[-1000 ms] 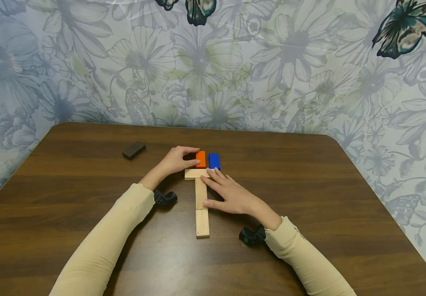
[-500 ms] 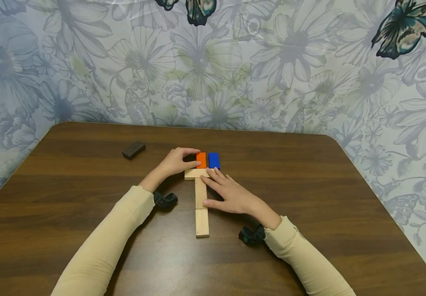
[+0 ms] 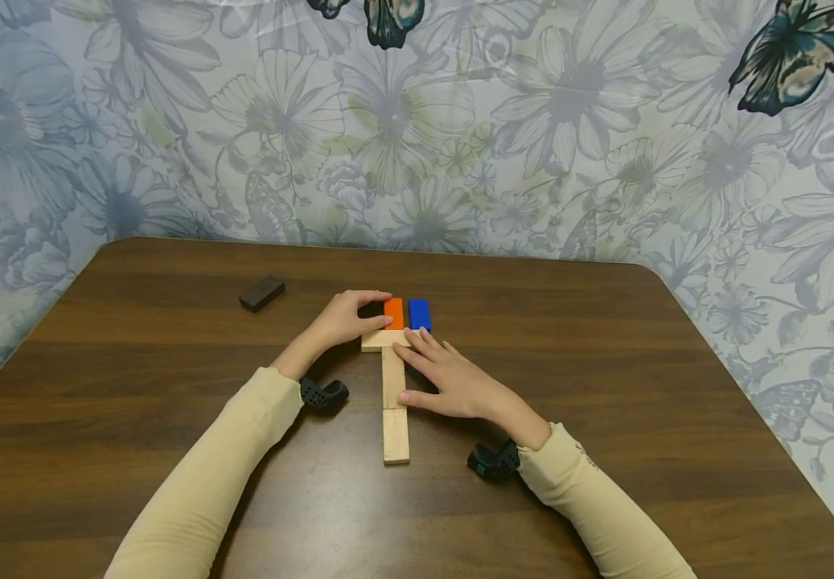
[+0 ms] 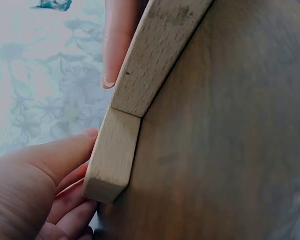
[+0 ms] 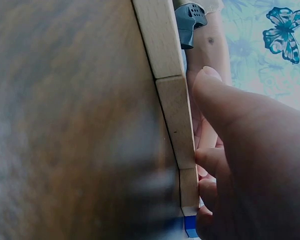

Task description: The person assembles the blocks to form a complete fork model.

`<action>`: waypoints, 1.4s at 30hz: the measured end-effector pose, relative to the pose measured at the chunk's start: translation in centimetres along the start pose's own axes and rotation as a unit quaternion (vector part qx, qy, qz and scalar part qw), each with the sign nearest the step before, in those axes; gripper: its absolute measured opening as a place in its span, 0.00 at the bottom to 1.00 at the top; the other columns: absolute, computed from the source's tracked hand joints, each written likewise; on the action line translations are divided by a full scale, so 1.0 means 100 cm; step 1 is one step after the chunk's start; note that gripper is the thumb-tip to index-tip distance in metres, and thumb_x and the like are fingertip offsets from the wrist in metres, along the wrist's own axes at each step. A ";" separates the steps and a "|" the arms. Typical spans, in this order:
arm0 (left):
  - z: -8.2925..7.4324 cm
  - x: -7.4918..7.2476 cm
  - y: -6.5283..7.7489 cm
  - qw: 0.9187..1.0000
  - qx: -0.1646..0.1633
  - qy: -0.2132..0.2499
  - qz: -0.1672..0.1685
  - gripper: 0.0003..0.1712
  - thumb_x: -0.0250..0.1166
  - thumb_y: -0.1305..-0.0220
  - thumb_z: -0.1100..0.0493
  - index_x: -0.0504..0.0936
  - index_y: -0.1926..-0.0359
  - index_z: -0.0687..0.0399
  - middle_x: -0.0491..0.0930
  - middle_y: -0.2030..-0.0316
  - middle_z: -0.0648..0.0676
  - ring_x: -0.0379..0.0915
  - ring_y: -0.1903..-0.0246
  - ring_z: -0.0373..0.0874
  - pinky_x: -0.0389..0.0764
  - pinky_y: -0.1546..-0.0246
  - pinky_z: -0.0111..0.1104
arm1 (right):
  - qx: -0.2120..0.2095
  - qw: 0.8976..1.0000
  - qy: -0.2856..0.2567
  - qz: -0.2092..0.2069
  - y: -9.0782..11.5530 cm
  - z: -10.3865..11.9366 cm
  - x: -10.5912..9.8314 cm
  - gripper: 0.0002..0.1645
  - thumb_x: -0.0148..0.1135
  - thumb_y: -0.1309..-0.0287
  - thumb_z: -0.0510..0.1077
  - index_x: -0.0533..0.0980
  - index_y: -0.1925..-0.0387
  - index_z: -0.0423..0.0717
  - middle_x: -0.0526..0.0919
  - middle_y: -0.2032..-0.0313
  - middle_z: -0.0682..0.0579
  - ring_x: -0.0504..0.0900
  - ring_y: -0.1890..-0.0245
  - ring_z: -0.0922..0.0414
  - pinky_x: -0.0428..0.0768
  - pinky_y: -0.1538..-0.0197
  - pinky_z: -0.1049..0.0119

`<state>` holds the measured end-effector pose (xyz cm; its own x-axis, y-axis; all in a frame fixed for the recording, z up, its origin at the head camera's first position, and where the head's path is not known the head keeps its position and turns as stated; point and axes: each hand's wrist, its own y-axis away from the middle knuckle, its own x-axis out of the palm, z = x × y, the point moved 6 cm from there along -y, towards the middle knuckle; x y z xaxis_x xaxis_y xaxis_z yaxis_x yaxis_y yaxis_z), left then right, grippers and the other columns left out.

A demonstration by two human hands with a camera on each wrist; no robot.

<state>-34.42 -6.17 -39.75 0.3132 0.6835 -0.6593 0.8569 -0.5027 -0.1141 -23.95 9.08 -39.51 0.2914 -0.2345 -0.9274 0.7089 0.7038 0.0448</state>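
Observation:
Several wooden blocks lie flat on the table in a T shape. My left hand (image 3: 343,318) is at the orange block (image 3: 396,314), pinching it between thumb and index finger across its far and near ends. Beside it on the right, a narrow gap away, lies a blue block (image 3: 419,312). Both stand against the far side of a crosswise plain block (image 3: 376,342). Two more plain blocks, an upper one (image 3: 392,374) and a lower one (image 3: 396,438), run end to end toward me. My right hand (image 3: 463,386) rests with spread, straight fingers over the crosswise and upper blocks.
A dark brown block (image 3: 262,294) lies apart on the table's far left. The brown wooden table (image 3: 605,362) ends at a flower-patterned cloth (image 3: 431,161) with butterflies. Black wrist cameras hang below both wrists, the left camera (image 3: 324,393) close to the plain blocks.
The orange block has slid slightly toward me with my left hand, up to the crosswise block. The left wrist has dipped a little. My right hand stays in place.

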 end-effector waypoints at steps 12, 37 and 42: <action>0.001 0.000 0.002 1.000 0.003 0.006 -0.003 0.31 0.65 0.38 0.57 0.69 0.38 0.66 0.68 0.40 0.63 0.61 0.39 0.57 0.62 0.41 0.46 | -0.001 1.000 -0.001 0.002 0.000 0.001 0.000 0.44 0.44 0.36 0.68 0.48 0.27 0.53 0.39 0.28 0.48 0.36 0.30 0.50 0.43 0.34 0.46; 0.027 -0.116 0.076 0.987 -0.074 0.034 -0.138 0.37 0.60 0.36 0.47 0.61 0.31 0.58 0.61 0.35 0.62 0.55 0.37 0.61 0.59 0.41 0.53 | -0.014 1.000 0.000 -0.002 0.009 0.007 -0.001 0.44 0.45 0.36 0.66 0.48 0.27 0.52 0.40 0.28 0.47 0.36 0.30 0.49 0.43 0.34 0.46; 0.048 -0.134 0.097 0.985 -0.118 0.029 -0.119 0.43 0.60 0.37 0.43 0.53 0.28 0.54 0.54 0.32 0.61 0.46 0.34 0.61 0.53 0.40 0.55 | -0.011 1.000 -0.004 0.001 0.010 0.007 -0.001 0.44 0.46 0.36 0.65 0.48 0.27 0.51 0.40 0.28 0.47 0.36 0.30 0.49 0.43 0.34 0.47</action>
<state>-32.26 -22.77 -35.59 0.1098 0.7995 -0.5905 0.9781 -0.1926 -0.0790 -22.82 9.38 -39.07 0.2976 -0.2391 -0.9242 0.6940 0.7190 0.0374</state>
